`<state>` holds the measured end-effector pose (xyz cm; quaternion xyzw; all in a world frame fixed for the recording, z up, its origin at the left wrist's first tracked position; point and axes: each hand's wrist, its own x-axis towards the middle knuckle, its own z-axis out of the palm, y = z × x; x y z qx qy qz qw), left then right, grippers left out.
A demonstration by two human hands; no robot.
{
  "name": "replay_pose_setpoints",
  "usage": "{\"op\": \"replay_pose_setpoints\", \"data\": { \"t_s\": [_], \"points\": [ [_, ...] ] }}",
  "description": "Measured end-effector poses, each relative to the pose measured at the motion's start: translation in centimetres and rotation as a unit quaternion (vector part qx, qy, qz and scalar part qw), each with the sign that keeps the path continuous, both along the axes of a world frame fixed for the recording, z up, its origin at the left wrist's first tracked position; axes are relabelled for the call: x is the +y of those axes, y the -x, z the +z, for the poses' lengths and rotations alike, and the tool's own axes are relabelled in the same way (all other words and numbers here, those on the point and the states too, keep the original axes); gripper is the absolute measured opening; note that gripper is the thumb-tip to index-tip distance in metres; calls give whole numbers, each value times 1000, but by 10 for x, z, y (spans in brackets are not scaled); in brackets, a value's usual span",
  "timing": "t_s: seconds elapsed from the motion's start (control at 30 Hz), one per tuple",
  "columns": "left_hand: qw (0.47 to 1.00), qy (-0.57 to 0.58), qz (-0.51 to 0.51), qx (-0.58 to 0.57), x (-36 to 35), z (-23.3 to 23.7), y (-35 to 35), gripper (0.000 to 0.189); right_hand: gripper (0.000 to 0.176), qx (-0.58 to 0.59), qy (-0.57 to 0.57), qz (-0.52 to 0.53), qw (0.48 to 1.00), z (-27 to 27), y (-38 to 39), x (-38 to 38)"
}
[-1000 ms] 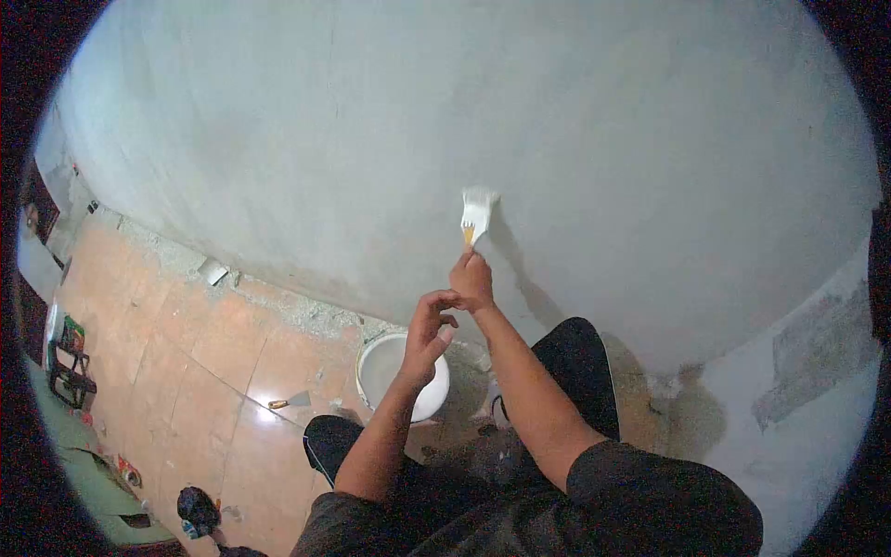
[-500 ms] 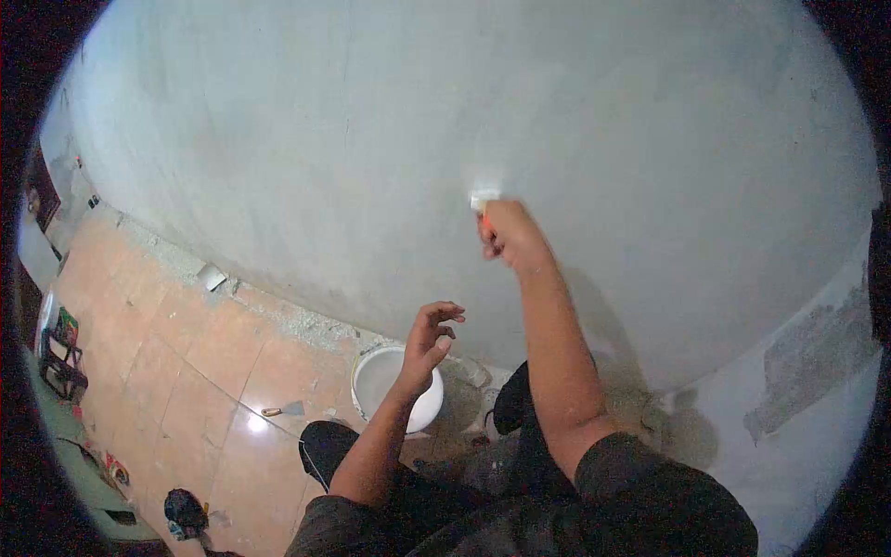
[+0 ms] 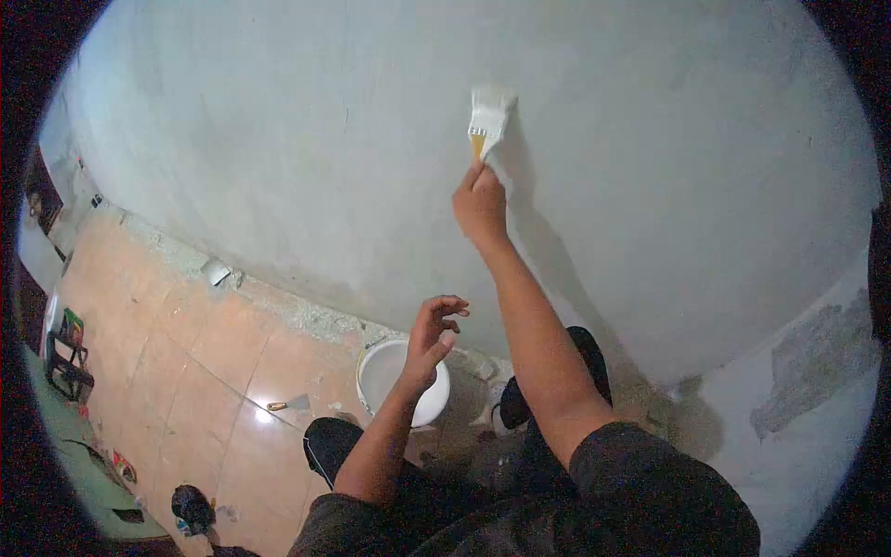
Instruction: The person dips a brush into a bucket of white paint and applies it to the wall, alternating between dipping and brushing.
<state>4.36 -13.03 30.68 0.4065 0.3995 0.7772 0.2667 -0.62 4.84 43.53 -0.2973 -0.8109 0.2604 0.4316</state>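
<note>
My right hand (image 3: 481, 206) is closed around the yellow handle of a paintbrush (image 3: 489, 113). The brush points up, and its white-coated bristles are against or very close to the grey wall (image 3: 306, 158). My left hand (image 3: 433, 339) hangs in the air over a white bucket (image 3: 365, 395), its fingers loosely curled and apart with nothing in them. Part of the bucket's rim is hidden behind my left wrist. Whitish material coats the bucket's inside.
A putty knife (image 3: 290, 405) lies on the tiled floor (image 3: 218, 371) left of the bucket. Rubble (image 3: 316, 323) and a metal blade (image 3: 215, 271) lie along the wall's foot. A dark object (image 3: 192, 509) sits at the lower left, and a rough grey patch (image 3: 817, 362) marks the wall at right.
My right hand has moved up the wall and slightly left, and the brush now points upward with its bristles in full view. My left hand has stayed nearly still.
</note>
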Motion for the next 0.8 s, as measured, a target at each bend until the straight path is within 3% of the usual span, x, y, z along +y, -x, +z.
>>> {"op": "replay_pose_setpoints", "data": {
  "t_s": [0.3, 0.37, 0.4, 0.43, 0.47, 0.53, 0.57, 0.6, 0.63, 0.7, 0.73, 0.77, 0.8],
  "points": [
    [999, -31, 8, 2, -3, -1, 4, 56, 37, -113, 115, -15, 987, -145, -30, -20],
    [1000, -28, 4, -1, -6, 4, 2, 56, 42, -138, 117, -17, 983, -136, -34, -29],
    [1000, -25, 0, -5, -8, 6, 2, 56, 40, -169, 272, 13, 947, -130, -38, -30],
    [1000, -28, 1, -3, -8, 5, 2, 56, 38, -196, 419, 44, 885, -117, -43, -34],
    [1000, -30, 8, 1, -8, 3, 3, 55, 32, -164, 463, 103, 865, -106, -50, -28],
    [999, -33, 16, 5, -9, 5, 4, 55, 26, -161, 380, 197, 889, -66, -44, -13],
    [998, -51, 40, -14, -11, 11, 3, 54, 18, -60, 500, 123, 855, -2, -50, -46],
    [995, -69, 64, -34, -12, 15, 3, 53, 11, -86, 488, 182, 849, -9, -28, -2],
    [995, -71, 63, -34, -12, 13, 3, 53, 10, -36, 488, 168, 856, 39, -29, -10],
    [990, -72, 95, -72, -12, 7, 7, 53, 13, 86, 583, 206, 781, 106, -22, -13],
    [990, -80, 84, -74, -13, 8, 8, 53, 13, 79, 539, 232, 806, 127, -18, -16],
    [990, -81, 84, -74, -13, 7, 7, 53, 14, 77, 575, 251, 775, 145, -9, -13],
    [991, -74, 74, -80, -15, 6, 8, 53, 11, 78, 527, 271, 802, 153, 3, -17]
  ]
}}
